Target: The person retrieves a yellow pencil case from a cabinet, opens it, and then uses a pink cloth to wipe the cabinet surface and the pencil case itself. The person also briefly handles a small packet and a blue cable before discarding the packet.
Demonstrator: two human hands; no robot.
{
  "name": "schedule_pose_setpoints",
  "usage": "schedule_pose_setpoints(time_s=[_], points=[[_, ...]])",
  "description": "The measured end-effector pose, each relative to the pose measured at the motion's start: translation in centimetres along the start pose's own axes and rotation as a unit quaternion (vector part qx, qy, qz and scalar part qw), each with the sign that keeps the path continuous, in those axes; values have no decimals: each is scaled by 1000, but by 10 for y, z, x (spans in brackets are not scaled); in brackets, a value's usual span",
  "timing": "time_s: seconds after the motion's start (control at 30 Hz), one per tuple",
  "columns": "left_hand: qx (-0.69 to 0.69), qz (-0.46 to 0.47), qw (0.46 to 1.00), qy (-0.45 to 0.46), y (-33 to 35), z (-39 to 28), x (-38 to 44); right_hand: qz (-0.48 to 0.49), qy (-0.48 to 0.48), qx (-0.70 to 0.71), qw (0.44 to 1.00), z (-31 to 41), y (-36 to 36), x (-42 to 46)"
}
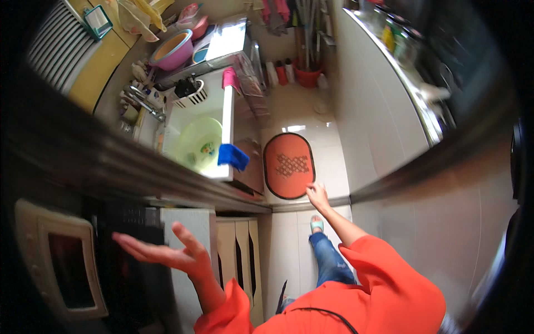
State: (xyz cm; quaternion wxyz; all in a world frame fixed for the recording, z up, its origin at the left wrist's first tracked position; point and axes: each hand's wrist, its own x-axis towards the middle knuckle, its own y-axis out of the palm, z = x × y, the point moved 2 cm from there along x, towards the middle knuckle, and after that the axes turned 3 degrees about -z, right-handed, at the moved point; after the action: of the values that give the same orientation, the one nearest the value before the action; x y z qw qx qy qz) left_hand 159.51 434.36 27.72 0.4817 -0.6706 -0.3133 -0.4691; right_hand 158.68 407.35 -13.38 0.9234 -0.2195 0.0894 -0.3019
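My left hand [183, 254] is raised with its palm turned up and its fingers and thumb spread, holding nothing. It is nearest to a grey countertop [187, 234] and a dark appliance [133, 219] beside it. My right hand [318, 196] hangs over the floor at the doorway, fingers loosely bent, with nothing visible in it. Beyond it in the picture lies an oval orange floor mat [288, 144] with a dark border and a patterned centre. My feet are in light green slippers [317, 225] on pale floor tiles.
A door frame [308, 203] crosses the floor ahead. Left of the mat stands a white sink [227, 121] holding a green basin [208, 125]; a blue cloth [233, 157] and a pink cloth [230, 78] drape its edge. Jars and bottles [400, 41] line the right counter. Mops rise from a red bucket [308, 77].
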Motion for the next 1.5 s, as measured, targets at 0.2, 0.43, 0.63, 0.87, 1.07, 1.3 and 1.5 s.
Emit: schedule_pose_setpoints(time_s=[0.2, 0.43, 0.63, 0.87, 1.07, 1.3, 1.5], points=[[64, 49, 983, -167, 93, 10, -12, 23, -238, -62, 969, 149, 89, 273], [124, -60, 958, -250, 91, 33, -72, 178, -233, -189, 937, 212, 200, 399], [172, -76, 954, -234, 88, 36, -89, 98, -313, -147, 933, 203, 228, 444], [175, -60, 964, -189, 79, 43, -88, 38, -321, 199, 925, 272, 139, 402], [119, -30, 981, -150, 104, 35, -59, 131, -307, 346, 877, 341, -8, 254], [-150, 67, 960, -226, 35, -17, -37, 312, -394, 393, 770, 361, -125, 42], [-142, 55, 959, -239, -167, -61, -108, 507, -375, 342, 697, 364, -133, -190]])
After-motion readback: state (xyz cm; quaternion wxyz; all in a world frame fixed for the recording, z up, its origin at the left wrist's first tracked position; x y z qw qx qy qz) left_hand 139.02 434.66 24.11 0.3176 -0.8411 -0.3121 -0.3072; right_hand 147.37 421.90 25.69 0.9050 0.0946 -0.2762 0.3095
